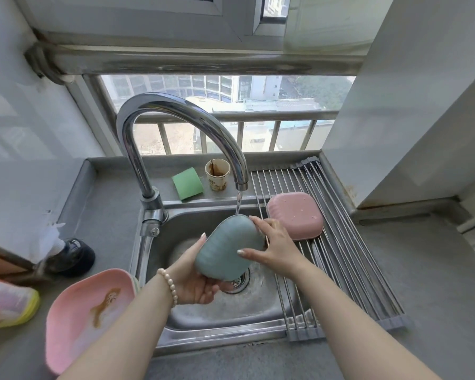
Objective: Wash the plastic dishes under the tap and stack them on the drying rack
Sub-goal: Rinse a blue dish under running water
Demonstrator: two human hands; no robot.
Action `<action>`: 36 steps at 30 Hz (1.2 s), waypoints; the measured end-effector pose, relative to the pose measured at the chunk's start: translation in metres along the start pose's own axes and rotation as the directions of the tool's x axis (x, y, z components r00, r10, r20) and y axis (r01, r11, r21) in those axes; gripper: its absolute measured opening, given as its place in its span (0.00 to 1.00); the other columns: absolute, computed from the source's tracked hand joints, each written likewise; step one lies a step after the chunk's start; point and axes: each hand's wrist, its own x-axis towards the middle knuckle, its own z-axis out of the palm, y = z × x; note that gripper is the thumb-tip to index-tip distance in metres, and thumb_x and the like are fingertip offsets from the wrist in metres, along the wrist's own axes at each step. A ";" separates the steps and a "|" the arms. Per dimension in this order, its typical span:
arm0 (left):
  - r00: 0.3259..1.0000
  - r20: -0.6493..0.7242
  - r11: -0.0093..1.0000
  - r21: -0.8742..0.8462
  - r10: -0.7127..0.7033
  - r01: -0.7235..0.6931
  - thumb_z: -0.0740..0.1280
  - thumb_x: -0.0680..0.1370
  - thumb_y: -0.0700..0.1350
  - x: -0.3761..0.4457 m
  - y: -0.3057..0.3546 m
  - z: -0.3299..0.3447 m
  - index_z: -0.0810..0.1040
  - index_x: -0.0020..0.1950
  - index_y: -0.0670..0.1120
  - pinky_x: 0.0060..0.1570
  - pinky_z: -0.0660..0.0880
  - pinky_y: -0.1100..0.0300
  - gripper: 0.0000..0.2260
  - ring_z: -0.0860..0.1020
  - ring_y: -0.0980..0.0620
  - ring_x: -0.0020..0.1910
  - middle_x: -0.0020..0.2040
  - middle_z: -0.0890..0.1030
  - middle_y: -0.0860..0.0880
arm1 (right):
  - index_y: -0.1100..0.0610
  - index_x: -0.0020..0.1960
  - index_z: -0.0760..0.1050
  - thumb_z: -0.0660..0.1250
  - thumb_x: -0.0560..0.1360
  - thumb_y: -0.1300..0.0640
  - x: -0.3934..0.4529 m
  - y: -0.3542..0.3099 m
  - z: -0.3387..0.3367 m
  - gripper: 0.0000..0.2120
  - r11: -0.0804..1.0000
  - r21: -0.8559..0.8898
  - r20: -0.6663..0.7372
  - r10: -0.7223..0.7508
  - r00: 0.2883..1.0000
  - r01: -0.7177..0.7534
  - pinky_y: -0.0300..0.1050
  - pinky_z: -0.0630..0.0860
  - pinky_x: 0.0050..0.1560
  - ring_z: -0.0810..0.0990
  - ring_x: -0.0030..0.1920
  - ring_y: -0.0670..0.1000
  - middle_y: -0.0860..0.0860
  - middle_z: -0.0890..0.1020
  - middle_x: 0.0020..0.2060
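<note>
Grey countertop (412, 270) under a barred window, steel sink (220, 319) set into it. Left hand (195, 281) cupping and gripping the teal dish (228, 253) from below, right hand (277, 248) clasping its far edge with thumb and fingers, dish tilted bottom-up under the running tap (181, 111). Pink dish (295, 215) upside down on the drying rack (348, 259) just right; stained pink dish (88, 311) on the counter left; green sponge (187, 185) and paper cup (217, 174) behind the sink.
</note>
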 end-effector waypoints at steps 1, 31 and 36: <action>0.999 0.053 1.000 0.020 -0.013 0.011 0.50 0.65 0.79 -0.001 -0.003 -0.001 0.80 0.54 0.36 0.27 0.75 0.63 0.49 0.77 0.49 0.25 0.44 0.82 0.35 | 0.48 0.73 0.64 0.77 0.64 0.42 -0.002 0.003 -0.001 0.42 0.998 0.059 0.038 0.018 0.999 -0.020 0.42 0.65 0.66 0.68 0.62 0.47 0.48 0.70 0.60; 0.895 -0.125 0.816 0.479 0.429 -0.324 0.64 0.78 0.44 0.106 0.066 0.132 0.69 0.62 0.49 0.23 0.61 0.65 0.13 0.65 0.56 0.26 0.33 0.69 0.50 | 0.63 0.62 0.75 0.64 0.78 0.53 0.043 0.101 -0.087 0.17 0.905 0.068 -0.443 0.405 0.800 -0.421 0.45 0.67 0.48 0.77 0.56 0.60 0.60 0.79 0.56; 0.884 -0.133 0.775 0.552 0.447 -0.309 0.65 0.78 0.47 0.109 0.071 0.131 0.53 0.77 0.53 0.25 0.65 0.66 0.31 0.69 0.56 0.30 0.40 0.73 0.49 | 0.59 0.68 0.71 0.61 0.79 0.50 0.059 0.105 -0.089 0.21 0.887 -0.013 -0.370 0.425 0.826 -0.462 0.49 0.68 0.61 0.72 0.62 0.62 0.62 0.70 0.63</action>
